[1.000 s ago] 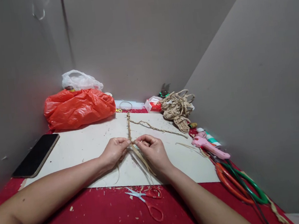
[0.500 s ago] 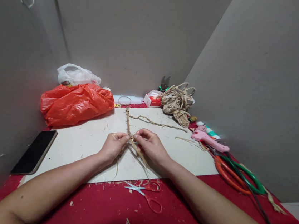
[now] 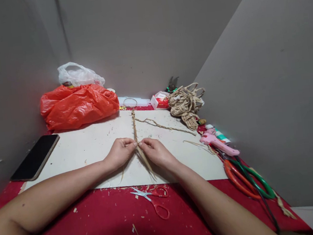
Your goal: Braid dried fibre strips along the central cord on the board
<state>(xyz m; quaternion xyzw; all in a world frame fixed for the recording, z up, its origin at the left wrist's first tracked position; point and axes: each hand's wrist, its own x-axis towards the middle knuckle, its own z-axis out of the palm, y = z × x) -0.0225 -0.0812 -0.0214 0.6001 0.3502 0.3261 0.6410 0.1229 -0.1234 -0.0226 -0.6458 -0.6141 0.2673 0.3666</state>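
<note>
A thin braided straw cord runs down the middle of the white board, its loose strands fanning out toward me. My left hand pinches the cord from the left, at the point where braid and loose strands meet. From the right, my right hand pinches the same spot, its thumb and fingertips almost touching those of the left. A longer twisted strand branches from the cord's upper part and lies off to the right. The fingertips hide the exact joint.
Red-handled scissors lie spread on the red cloth. A phone rests at left, below a red plastic bag. At right are a straw cord bundle, a pink glue gun and large orange-and-green-handled cutters.
My two hands have drawn closer together at the cord. The right fingers, more spread before, now close down on it, and the loose strands hang closer together.
</note>
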